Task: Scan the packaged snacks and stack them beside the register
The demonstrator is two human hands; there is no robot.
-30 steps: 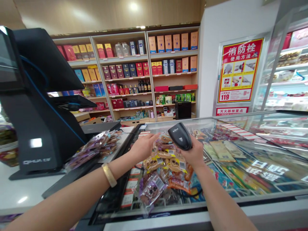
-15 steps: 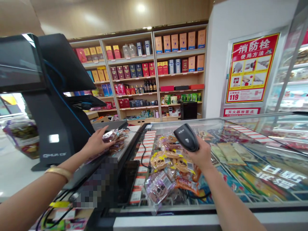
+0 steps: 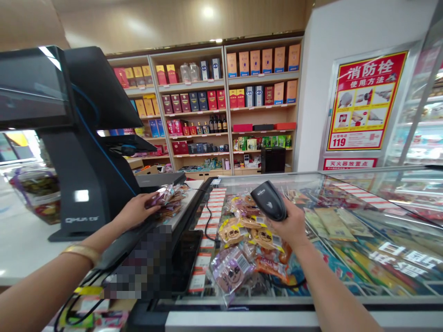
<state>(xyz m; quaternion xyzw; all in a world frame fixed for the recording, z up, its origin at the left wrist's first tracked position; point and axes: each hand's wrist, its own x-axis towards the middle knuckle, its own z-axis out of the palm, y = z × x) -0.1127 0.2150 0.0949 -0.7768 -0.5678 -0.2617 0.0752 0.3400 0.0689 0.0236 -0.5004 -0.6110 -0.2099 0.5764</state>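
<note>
Right hand (image 3: 293, 223), one o'clock, wraps black plastic scanner (image 3: 267, 199), apparently freeing left hand (image 3: 137, 210), eleven o'clock, for pinching purple-clear plastic packet (image 3: 166, 194).

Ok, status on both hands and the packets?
Right hand holds scanner. Left hand at packet heap beside register, grip unclear. Packet pile on glass top, partly hidden behind scanner.

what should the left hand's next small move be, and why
Probably lift the shiny packet clear of its pile beside the register: the left hand is on that packet, while the right hand is occupied holding the scanner.
</note>
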